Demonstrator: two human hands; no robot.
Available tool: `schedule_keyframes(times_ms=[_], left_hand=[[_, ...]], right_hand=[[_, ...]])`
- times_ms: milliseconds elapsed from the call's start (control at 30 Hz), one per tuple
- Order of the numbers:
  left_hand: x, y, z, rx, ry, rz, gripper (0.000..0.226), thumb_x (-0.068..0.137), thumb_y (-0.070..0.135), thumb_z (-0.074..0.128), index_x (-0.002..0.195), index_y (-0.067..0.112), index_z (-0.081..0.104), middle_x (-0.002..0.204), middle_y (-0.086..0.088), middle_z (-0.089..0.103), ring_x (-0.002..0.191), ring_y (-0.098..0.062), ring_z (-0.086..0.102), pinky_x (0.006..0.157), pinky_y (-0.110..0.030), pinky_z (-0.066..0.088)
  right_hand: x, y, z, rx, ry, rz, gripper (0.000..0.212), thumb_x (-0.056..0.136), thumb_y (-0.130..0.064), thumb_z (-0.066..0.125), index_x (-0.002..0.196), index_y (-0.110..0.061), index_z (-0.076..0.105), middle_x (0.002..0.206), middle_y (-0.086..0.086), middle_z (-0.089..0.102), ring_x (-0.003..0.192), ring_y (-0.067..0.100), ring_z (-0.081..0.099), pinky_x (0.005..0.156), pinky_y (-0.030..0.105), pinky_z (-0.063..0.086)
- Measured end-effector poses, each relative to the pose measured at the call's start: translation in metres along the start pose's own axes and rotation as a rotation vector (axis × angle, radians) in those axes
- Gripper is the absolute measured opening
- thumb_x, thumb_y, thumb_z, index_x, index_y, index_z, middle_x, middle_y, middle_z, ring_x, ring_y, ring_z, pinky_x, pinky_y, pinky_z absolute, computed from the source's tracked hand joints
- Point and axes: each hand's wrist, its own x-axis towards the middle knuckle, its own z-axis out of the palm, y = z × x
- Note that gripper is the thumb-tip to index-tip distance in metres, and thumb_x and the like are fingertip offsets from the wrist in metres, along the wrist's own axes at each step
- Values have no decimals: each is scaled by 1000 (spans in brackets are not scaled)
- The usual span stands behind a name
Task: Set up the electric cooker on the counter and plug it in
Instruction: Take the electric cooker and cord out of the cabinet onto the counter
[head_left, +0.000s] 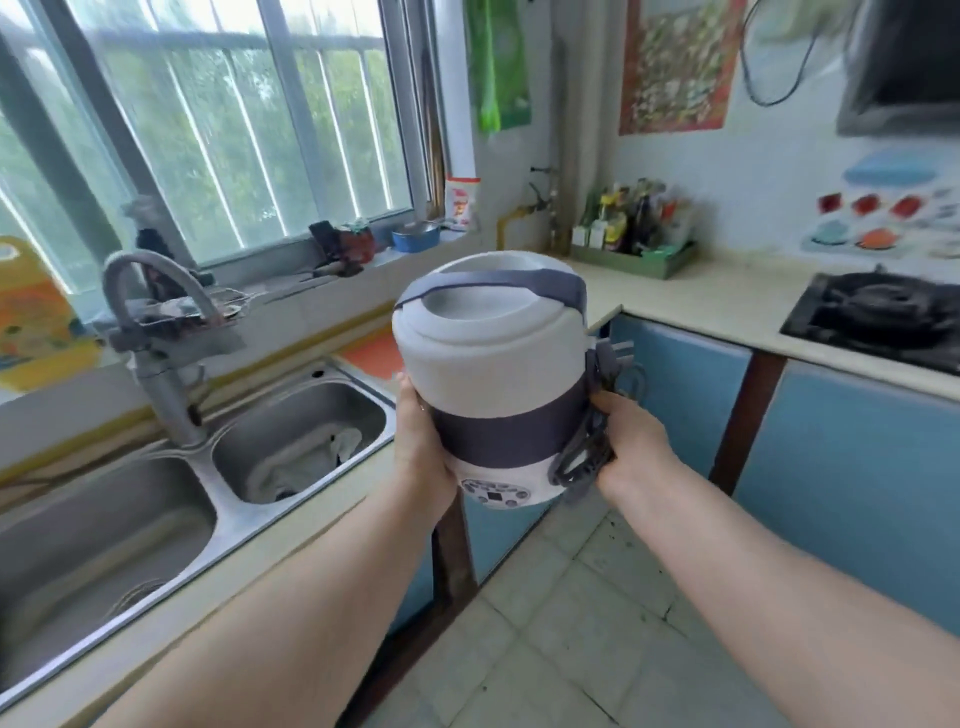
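Observation:
I hold the electric cooker (488, 364), a white cylinder with a dark grey band, a grey handle over the lid and a small control panel low on its front, up in the air in front of the counter corner. My left hand (421, 447) grips its left side. My right hand (631, 447) presses against its right side and also clasps the bundled grey power cord (587, 452), whose plug sticks up beside the cooker. The cooker is tilted slightly toward me.
A double steel sink (291, 431) with a curved tap (156, 332) lies to the left under the window. The pale counter (717, 306) runs along the right wall with a condiment tray (634, 249) and a black gas hob (878, 317). Blue cabinet doors and tiled floor are below.

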Motion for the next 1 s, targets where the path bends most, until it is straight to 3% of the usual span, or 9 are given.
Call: schedule_keyframes(times_ms=[167,233,400,500,633,733,800,900,1000], left_hand=[[62,-21,78,20,-116,-71,52,92,61,35,85,28,73,84,5,76,96,-22,65,94,-41,49],[88,-28,103,5,-177,-106,54,91,63,34,90,26,74,92,2,76,101,-25,65,102,-44,46],[155,-38,156,77,-277,-158,56,91,63,33,106,25,72,107,0,73,104,-24,64,104,-44,45],[208,-38,189,118,-360,-197,67,81,71,39,126,27,61,122,3,68,109,-20,63,103,-44,47],[299,-60,227,178,-387,-252,103,47,83,47,142,45,37,150,14,42,129,-20,51,104,-51,43],[325,-51,264,234,-457,-301,93,55,82,47,140,44,41,148,13,46,128,-19,52,104,-51,43],[333,-47,285,264,-503,-313,74,78,73,44,140,34,45,140,6,55,122,-21,56,104,-49,44],[361,-60,318,342,-553,-311,56,94,59,35,136,26,51,133,0,60,118,-23,58,99,-42,47],[386,-79,353,384,-575,-314,43,97,56,34,109,27,64,113,0,66,92,-16,60,85,-36,46]], right_hand=[[49,-55,-22,25,172,-63,25,87,-16,63,109,-6,64,96,10,69,82,26,65,84,38,53],[68,-71,-27,21,234,-85,9,89,-15,63,93,-7,61,80,7,63,69,23,60,80,37,50],[117,-100,-23,66,314,-131,19,90,-16,63,72,-12,56,76,7,60,67,24,57,83,42,50],[165,-116,-12,114,386,-202,8,86,-15,65,84,-8,61,85,10,63,75,27,61,90,46,52],[220,-138,-2,131,450,-217,23,84,-18,65,105,-7,67,102,13,71,85,29,67,85,46,54],[263,-158,0,166,512,-247,27,85,-17,63,109,-6,67,105,15,70,89,30,67,89,48,53],[286,-169,-3,168,540,-261,26,87,-17,61,109,-5,66,105,15,69,92,31,66,91,50,52],[326,-187,-19,171,565,-272,16,87,-18,60,97,-7,66,103,15,68,95,32,65,92,52,51],[372,-207,-40,203,566,-261,18,86,-18,61,99,-7,67,102,15,69,95,32,65,88,51,52]])
